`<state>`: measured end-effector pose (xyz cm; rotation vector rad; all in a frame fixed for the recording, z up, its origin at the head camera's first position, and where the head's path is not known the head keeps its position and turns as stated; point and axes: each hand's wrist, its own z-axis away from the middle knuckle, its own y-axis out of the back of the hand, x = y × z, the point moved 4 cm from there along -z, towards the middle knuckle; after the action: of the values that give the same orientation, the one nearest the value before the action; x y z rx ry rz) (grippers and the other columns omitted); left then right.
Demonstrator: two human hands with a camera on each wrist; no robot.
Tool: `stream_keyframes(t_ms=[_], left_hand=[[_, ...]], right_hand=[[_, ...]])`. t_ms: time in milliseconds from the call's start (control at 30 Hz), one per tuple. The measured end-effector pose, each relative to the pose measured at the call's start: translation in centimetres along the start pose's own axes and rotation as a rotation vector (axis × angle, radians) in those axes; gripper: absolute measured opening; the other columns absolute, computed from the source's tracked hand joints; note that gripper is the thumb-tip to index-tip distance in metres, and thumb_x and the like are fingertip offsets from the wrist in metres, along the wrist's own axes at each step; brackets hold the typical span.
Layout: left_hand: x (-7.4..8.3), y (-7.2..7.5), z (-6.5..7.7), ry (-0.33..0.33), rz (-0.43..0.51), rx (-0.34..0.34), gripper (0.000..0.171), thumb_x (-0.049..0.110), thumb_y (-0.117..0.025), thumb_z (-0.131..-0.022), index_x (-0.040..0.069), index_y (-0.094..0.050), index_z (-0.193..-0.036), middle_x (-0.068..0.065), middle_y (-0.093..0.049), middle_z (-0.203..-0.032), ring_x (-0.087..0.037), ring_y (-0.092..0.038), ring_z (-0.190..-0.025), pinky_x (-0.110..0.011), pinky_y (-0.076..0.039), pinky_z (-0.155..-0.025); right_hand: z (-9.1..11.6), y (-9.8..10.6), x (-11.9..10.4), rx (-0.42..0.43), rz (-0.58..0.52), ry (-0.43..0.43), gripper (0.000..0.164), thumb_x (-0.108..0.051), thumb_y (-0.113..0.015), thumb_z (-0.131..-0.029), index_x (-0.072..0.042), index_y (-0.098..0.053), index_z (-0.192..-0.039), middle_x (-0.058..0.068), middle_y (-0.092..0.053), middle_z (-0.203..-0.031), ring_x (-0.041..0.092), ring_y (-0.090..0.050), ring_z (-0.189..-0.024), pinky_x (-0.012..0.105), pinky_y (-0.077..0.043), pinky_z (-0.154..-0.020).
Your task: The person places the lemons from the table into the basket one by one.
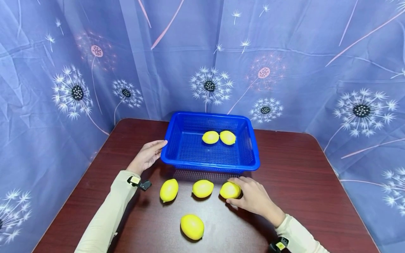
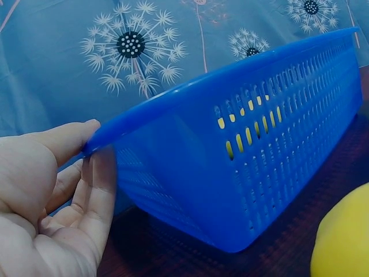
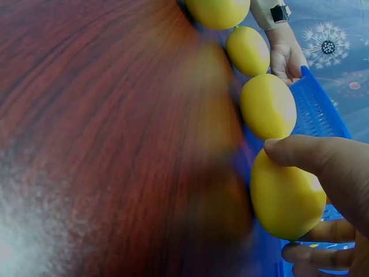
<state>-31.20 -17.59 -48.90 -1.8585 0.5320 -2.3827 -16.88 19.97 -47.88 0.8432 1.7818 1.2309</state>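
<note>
My left hand (image 1: 146,156) pinches the left rim of a blue plastic basket (image 1: 210,166), thumb on top and fingers below the edge, as the left wrist view shows. Two yellow lemons (image 1: 210,137) lie side by side inside the basket, toward its right half. In front of the basket my right hand (image 1: 254,197) holds a lemon (image 1: 229,190) between thumb and fingers, close over the table. From the right wrist view, the thumb lies on one side of this lemon (image 3: 285,196) and the fingertips curl at its other side.
Left of the held lemon are a middle lemon (image 1: 203,188) and a left lemon (image 1: 169,190), roughly in a row. Another lemon (image 1: 192,227) lies nearer the front of the brown table (image 1: 300,175). A blue dandelion-print curtain (image 1: 177,70) hangs behind and at both sides.
</note>
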Motion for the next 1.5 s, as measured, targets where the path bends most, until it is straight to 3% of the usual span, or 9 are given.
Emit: stream_keyframes(t_ms=[233,500,767,1000,1167,1500], left_hand=[[0.1,-0.1,0.1,-0.005,-0.008,-0.002,0.008,0.015,-0.063,-0.104,0.014,-0.070,-0.100,0.004,-0.071,-0.093,-0.008,-0.066,-0.086,-0.018,-0.056,-0.076],[0.1,0.0,0.0,0.007,-0.039,0.005,0.008,0.017,-0.063,-0.104,0.011,-0.065,-0.108,0.004,-0.069,-0.095,-0.007,-0.065,-0.088,-0.017,-0.056,-0.077],[0.0,0.3,-0.2,0.007,-0.027,-0.004,0.010,0.018,-0.064,-0.103,0.010,-0.064,-0.109,0.003,-0.070,-0.093,-0.008,-0.066,-0.087,-0.018,-0.057,-0.077],[-0.1,0.1,-0.3,0.010,-0.034,-0.008,0.015,0.019,-0.064,-0.103,0.008,-0.063,-0.112,0.003,-0.070,-0.096,-0.009,-0.066,-0.089,-0.018,-0.056,-0.078],[0.0,0.1,-0.2,0.014,-0.058,-0.005,0.017,0.020,-0.064,-0.103,0.007,-0.061,-0.114,0.004,-0.069,-0.097,-0.009,-0.064,-0.091,-0.018,-0.056,-0.080],[-0.1,0.2,-0.2,0.012,-0.045,-0.007,0.012,0.019,-0.064,-0.103,0.009,-0.065,-0.109,0.003,-0.069,-0.095,-0.009,-0.065,-0.089,-0.019,-0.057,-0.080]], right_hand=[[0.4,0.5,0.0,0.045,-0.029,0.001,0.064,-0.055,-0.090,-0.069,-0.023,-0.071,-0.121,-0.002,-0.072,-0.104,0.015,-0.064,-0.088,0.032,-0.054,-0.065],[0.9,1.9,-0.2,0.071,-0.074,0.006,0.062,-0.052,-0.090,-0.072,-0.022,-0.072,-0.122,-0.003,-0.071,-0.107,0.014,-0.063,-0.088,0.030,-0.052,-0.064],[1.0,4.5,-1.0,0.109,-0.083,0.095,0.063,-0.054,-0.089,-0.072,-0.023,-0.072,-0.123,-0.006,-0.072,-0.108,0.011,-0.063,-0.091,0.030,-0.054,-0.068],[0.7,7.1,-1.5,0.110,-0.086,0.122,0.063,-0.058,-0.087,-0.074,-0.022,-0.072,-0.124,-0.004,-0.073,-0.114,0.015,-0.068,-0.099,0.033,-0.057,-0.071],[0.1,8.9,-2.0,0.117,-0.101,0.153,0.064,-0.055,-0.089,-0.073,-0.021,-0.072,-0.124,-0.002,-0.073,-0.117,0.017,-0.069,-0.101,0.035,-0.058,-0.073],[-2.9,11.5,-2.4,0.095,-0.150,0.233,0.063,-0.053,-0.088,-0.075,-0.020,-0.072,-0.126,-0.006,-0.073,-0.111,0.008,-0.060,-0.089,0.024,-0.050,-0.064]])
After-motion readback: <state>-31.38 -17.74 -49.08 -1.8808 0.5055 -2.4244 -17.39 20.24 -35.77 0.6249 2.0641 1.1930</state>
